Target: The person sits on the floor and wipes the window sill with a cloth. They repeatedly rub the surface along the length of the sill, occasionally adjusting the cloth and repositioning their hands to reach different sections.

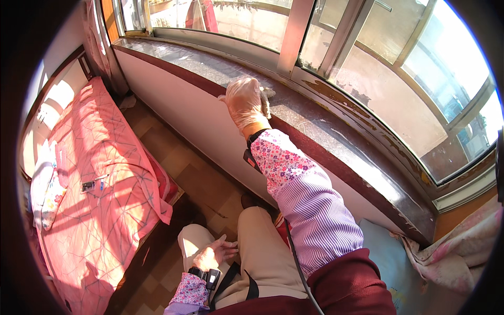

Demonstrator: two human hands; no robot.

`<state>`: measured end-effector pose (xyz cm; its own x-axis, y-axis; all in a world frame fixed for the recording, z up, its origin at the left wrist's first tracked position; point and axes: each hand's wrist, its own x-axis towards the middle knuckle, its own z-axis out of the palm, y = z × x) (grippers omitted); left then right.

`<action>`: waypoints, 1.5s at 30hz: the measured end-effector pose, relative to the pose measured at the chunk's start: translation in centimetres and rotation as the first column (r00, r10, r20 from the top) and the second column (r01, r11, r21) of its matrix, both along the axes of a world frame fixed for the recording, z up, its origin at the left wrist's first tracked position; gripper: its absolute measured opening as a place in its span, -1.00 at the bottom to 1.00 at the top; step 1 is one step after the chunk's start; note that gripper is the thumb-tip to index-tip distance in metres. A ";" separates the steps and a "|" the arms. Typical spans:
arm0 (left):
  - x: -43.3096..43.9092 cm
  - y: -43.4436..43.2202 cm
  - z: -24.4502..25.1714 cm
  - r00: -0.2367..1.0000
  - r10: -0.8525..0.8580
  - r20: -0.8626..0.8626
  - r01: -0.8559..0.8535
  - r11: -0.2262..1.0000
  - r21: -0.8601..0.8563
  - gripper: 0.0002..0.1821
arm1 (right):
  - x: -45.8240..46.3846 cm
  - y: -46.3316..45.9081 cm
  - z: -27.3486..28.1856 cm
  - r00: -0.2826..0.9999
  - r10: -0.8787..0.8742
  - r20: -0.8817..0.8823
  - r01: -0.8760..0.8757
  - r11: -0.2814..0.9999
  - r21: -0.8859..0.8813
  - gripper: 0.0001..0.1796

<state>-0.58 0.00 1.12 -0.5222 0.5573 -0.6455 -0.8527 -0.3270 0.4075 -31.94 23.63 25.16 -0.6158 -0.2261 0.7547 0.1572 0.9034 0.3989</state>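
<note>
My right hand [245, 101], in a thin clear plastic glove, presses a greyish cloth [266, 98] onto the dark, shiny windowsill [311, 114]. Part of the cloth shows past the hand on its right side; the rest is hidden under the palm. Down at my lap, my left hand [212, 252] rests over the beige trousers [260, 248] near the knees. It holds nothing, and its fingers are slightly apart. Both wrists carry dark straps with small devices, and patterned sleeve cuffs cover the forearms.
Metal-framed sliding windows [295, 39] with peeling paint rise behind the sill. A bed with a pink sheet [98, 157] stands to the left, bearing small items. At the right are a light blue cushion-like thing [388, 256] and a floral curtain [453, 252]. A black cable [296, 256] runs beside my right arm.
</note>
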 end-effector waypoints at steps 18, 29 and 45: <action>2.3 -2.1 0.5 0.983 0.143 -0.117 -0.145 0.989 -0.006 -0.52 | 13.7 9.0 0.4 0.998 -0.020 0.053 0.007 0.970 0.242 -0.37; 2.4 -2.7 -2.4 0.977 0.137 -0.162 -0.135 0.991 0.020 -0.53 | 26.0 16.1 1.5 0.990 -0.019 0.143 0.011 0.998 0.055 -0.44; 2.4 -2.8 -4.1 0.969 0.113 -0.222 -0.081 0.986 0.145 -0.51 | 44.3 27.5 3.0 0.993 -0.020 0.113 0.035 0.991 -0.129 -0.44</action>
